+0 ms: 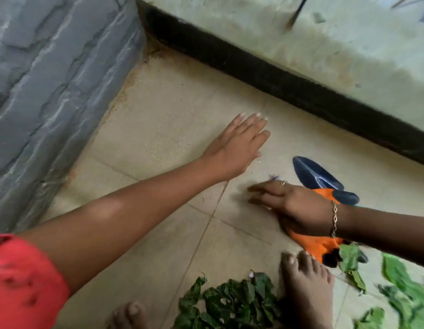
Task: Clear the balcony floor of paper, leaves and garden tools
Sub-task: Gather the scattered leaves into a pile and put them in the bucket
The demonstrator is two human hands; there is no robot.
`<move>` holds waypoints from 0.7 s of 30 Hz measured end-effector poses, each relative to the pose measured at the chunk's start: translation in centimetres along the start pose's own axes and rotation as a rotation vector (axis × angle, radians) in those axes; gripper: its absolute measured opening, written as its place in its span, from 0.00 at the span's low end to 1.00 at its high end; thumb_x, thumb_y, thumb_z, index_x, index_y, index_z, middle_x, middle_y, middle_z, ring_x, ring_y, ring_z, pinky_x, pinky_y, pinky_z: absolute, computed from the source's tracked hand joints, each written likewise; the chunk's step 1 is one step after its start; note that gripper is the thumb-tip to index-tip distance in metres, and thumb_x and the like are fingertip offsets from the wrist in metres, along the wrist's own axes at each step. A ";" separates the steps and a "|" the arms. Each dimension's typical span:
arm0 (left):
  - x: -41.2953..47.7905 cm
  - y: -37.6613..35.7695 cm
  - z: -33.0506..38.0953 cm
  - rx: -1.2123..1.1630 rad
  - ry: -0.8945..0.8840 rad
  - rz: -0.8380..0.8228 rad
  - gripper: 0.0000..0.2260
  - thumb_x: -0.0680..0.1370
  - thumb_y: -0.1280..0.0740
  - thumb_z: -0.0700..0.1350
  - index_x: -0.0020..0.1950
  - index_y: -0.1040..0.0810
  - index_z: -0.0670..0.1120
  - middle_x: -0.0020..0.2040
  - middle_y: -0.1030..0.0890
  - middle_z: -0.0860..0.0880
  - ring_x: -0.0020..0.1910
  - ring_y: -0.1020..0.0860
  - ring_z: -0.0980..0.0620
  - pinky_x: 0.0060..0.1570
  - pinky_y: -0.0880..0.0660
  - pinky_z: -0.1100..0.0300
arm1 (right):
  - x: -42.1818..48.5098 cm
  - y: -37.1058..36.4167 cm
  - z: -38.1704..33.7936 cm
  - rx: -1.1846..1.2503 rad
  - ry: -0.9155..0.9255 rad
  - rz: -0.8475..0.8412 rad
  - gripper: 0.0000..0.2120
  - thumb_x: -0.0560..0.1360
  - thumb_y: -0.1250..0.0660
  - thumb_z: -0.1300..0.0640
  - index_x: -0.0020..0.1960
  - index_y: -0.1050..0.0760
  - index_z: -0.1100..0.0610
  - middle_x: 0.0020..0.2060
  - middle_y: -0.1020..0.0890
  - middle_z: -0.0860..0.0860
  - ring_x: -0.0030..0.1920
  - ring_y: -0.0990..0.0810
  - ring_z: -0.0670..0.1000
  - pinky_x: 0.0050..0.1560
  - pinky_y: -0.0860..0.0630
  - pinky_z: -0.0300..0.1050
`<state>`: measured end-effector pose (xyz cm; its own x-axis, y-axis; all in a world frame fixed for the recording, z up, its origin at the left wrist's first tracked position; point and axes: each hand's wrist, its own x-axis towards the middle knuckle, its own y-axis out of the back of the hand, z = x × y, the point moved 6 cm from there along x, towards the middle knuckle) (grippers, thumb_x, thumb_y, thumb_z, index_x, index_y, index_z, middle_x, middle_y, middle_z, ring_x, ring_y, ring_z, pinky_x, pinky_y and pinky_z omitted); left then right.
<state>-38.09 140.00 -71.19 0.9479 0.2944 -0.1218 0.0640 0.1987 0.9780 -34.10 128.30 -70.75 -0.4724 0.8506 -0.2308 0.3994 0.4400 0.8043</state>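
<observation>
My left hand point(237, 144) reaches forward, flat with straight fingers, low over the bare beige tiles and holding nothing. My right hand point(294, 207) lies with straight fingers pointing left on top of an orange garden glove point(320, 245) with dark fingertips that lies on the floor. A dark blue trowel point(313, 173) lies just behind that hand, its handle end partly hidden by the glove. A pile of green leaves point(230, 302) sits at the bottom between my feet, and more leaves point(400, 281) lie at the lower right. A tiny purple scrap point(274, 178) lies by my right fingers.
A grey stone-faced wall point(52, 79) closes the left side. A black skirting strip point(277, 79) runs along the pale wall at the back. My bare feet point(305, 288) stand on the tiles beside the leaf pile.
</observation>
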 end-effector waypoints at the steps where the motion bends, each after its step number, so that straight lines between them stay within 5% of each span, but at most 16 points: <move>1: 1.7 0.1 0.4 -0.002 -0.030 -0.021 0.21 0.83 0.48 0.48 0.75 0.42 0.44 0.77 0.47 0.44 0.77 0.52 0.47 0.74 0.60 0.53 | -0.5 0.5 0.7 -0.037 -0.048 0.039 0.22 0.68 0.46 0.63 0.60 0.26 0.59 0.59 0.23 0.59 0.56 0.21 0.58 0.53 0.24 0.45; 4: 5.0 -0.5 2.4 -0.033 -0.144 -0.083 0.18 0.83 0.47 0.46 0.72 0.38 0.45 0.77 0.45 0.44 0.76 0.50 0.47 0.74 0.58 0.54 | -2.9 0.5 1.1 -0.087 -0.153 0.107 0.20 0.69 0.40 0.63 0.61 0.28 0.56 0.57 0.22 0.57 0.55 0.21 0.55 0.53 0.26 0.40; 9: 6.6 -0.3 7.2 -0.114 -0.316 -0.150 0.18 0.82 0.45 0.45 0.71 0.35 0.44 0.76 0.41 0.44 0.76 0.47 0.48 0.73 0.57 0.56 | -8.9 -0.7 -0.2 -0.078 -0.308 0.179 0.19 0.76 0.54 0.51 0.59 0.30 0.53 0.55 0.23 0.52 0.52 0.23 0.51 0.49 0.26 0.41; 13: 6.6 -0.4 12.3 -0.058 -0.432 -0.236 0.20 0.82 0.47 0.47 0.74 0.40 0.46 0.76 0.43 0.46 0.76 0.47 0.48 0.73 0.56 0.56 | -14.7 -2.3 -1.7 -0.054 -0.509 0.371 0.20 0.80 0.58 0.53 0.53 0.28 0.54 0.49 0.19 0.54 0.44 0.19 0.55 0.42 0.23 0.43; 16: 6.1 -0.2 16.0 -0.018 -0.537 -0.257 0.20 0.83 0.48 0.47 0.74 0.42 0.45 0.76 0.44 0.45 0.76 0.48 0.47 0.73 0.56 0.55 | -18.4 -3.7 -1.8 -0.063 -0.710 0.458 0.15 0.75 0.51 0.61 0.52 0.27 0.54 0.47 0.18 0.55 0.43 0.19 0.56 0.45 0.25 0.42; 19: 5.1 -0.1 19.4 0.001 -0.626 -0.259 0.20 0.83 0.48 0.46 0.74 0.41 0.45 0.76 0.43 0.44 0.76 0.47 0.47 0.73 0.55 0.54 | -20.6 -4.8 -1.9 -0.121 -0.836 0.477 0.17 0.67 0.46 0.64 0.54 0.30 0.55 0.48 0.19 0.58 0.43 0.20 0.58 0.48 0.33 0.41; 21: 4.5 0.0 21.0 -0.021 -0.680 -0.250 0.19 0.82 0.44 0.45 0.72 0.36 0.43 0.74 0.38 0.43 0.74 0.42 0.45 0.73 0.50 0.53 | -20.8 -5.2 -2.2 -0.188 -0.835 0.436 0.21 0.64 0.38 0.66 0.56 0.27 0.55 0.52 0.20 0.60 0.46 0.19 0.59 0.50 0.29 0.43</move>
<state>-27.28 121.73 -68.20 0.8904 -0.4079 -0.2022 0.3049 0.2043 0.9302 -28.02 107.70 -68.92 0.4289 0.8912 -0.1478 0.2411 0.0448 0.9695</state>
